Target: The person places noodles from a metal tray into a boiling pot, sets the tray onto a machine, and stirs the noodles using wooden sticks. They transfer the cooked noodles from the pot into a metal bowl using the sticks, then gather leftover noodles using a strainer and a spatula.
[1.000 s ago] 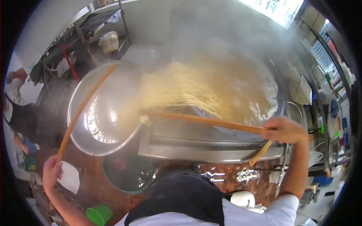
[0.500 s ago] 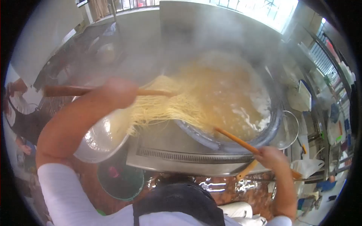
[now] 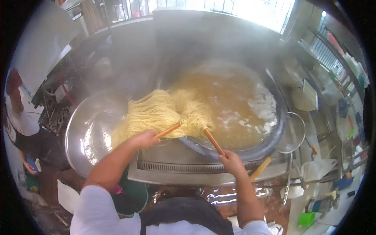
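My left hand (image 3: 145, 139) is closed round a wooden stick (image 3: 169, 130) whose far end runs into a thick bundle of pale yellow noodles (image 3: 153, 109). A second wooden stick (image 3: 214, 141) is gripped in my right hand (image 3: 232, 162), its tip against the noodles at the pot's near left edge. The noodles stretch from the large steaming pot (image 3: 279, 132), full of cloudy bubbling liquid, across its left rim into a wide metal bowl (image 3: 73, 145). The tips of both sticks are hidden among the noodles.
A wire-rimmed strainer (image 3: 304, 132) lies right of the pot, near a wooden handle (image 3: 260, 169). Below the bowl stands a green tub (image 3: 137, 196). Another person (image 3: 28, 129) is at the far left. Steam blurs the back wall.
My left hand has come down and closer to me, its stick now pointing up right into the noodles. My right hand has moved left. More noodles lie over the bowl's edge.
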The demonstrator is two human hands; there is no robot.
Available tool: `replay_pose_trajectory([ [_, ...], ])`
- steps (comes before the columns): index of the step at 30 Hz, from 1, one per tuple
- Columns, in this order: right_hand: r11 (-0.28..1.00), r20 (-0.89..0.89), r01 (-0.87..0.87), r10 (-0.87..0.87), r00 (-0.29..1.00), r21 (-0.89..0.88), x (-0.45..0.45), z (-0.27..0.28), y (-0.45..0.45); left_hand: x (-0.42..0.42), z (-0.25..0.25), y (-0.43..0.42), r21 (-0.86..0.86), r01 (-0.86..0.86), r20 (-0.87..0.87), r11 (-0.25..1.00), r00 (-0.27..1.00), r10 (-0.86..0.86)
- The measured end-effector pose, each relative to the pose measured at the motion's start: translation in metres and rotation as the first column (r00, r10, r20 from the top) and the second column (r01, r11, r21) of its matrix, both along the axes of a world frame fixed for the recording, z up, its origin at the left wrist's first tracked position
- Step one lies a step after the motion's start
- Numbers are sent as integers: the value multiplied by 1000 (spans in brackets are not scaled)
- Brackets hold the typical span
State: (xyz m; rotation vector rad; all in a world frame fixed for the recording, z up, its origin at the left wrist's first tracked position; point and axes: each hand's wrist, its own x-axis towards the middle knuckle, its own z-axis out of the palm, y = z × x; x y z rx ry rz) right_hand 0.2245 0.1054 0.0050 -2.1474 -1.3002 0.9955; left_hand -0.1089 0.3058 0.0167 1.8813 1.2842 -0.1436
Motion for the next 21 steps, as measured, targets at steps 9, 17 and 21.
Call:
replay_pose_trajectory([
  [9, 986, -5, -20, 21, 1000, 165, -74, 66, -10, -23, -31, -54, -635, -228, 452, 738, 666, 594],
  [17, 927, 214, -334, 297, 931, 170, -187, 178, 45, -151, 19, -77, -627, -323, 629, 709, 327, 706],
  [21, 857, 377, -484, 396, 837, 174, -244, 172, 76, -229, 20, -109, -631, -480, 615, 610, 171, 770],
])
